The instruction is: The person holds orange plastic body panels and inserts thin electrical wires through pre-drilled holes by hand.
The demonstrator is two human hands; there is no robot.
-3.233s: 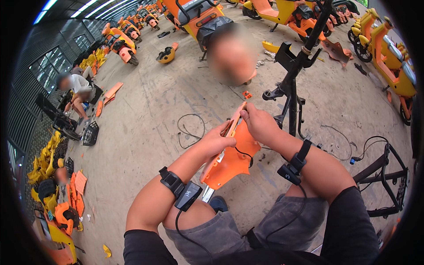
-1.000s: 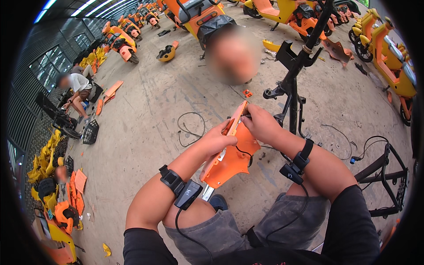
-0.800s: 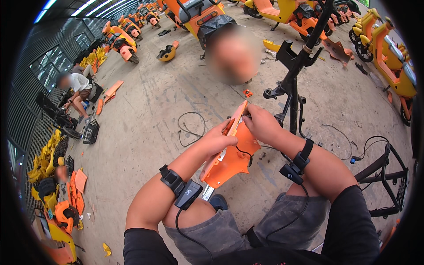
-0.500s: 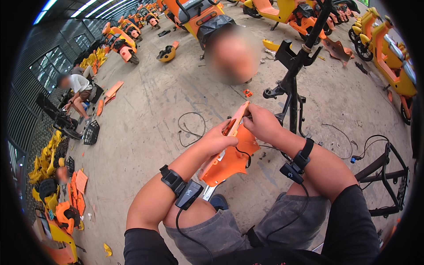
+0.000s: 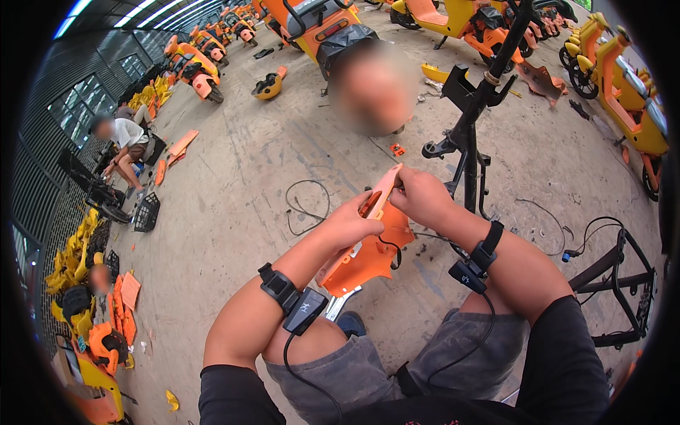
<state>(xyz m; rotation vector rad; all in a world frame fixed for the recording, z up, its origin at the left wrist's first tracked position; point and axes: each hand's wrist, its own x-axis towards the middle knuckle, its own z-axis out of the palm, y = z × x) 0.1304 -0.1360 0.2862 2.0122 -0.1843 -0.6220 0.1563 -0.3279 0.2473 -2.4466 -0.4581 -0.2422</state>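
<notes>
An orange plastic scooter body panel (image 5: 363, 249) stands tilted over my knees, its narrow top end pointing up and away from me. My left hand (image 5: 352, 225) grips the panel's left edge near the middle. My right hand (image 5: 419, 196) is closed around the narrow top end. A thin black wire runs across the panel's face. Both wrists wear black strap-on devices with cables.
A black bare scooter frame (image 5: 472, 134) stands just beyond my right hand. A black metal stand (image 5: 618, 283) is at right. Loose cables (image 5: 306, 205) lie on the concrete floor. Orange and yellow scooters line the back. A person (image 5: 126, 142) crouches at far left beside a black basket (image 5: 146, 211).
The panel's top end has shifted slightly in my hands; my right hand has adjusted its hold near the tip. Otherwise the scene is unchanged.
</notes>
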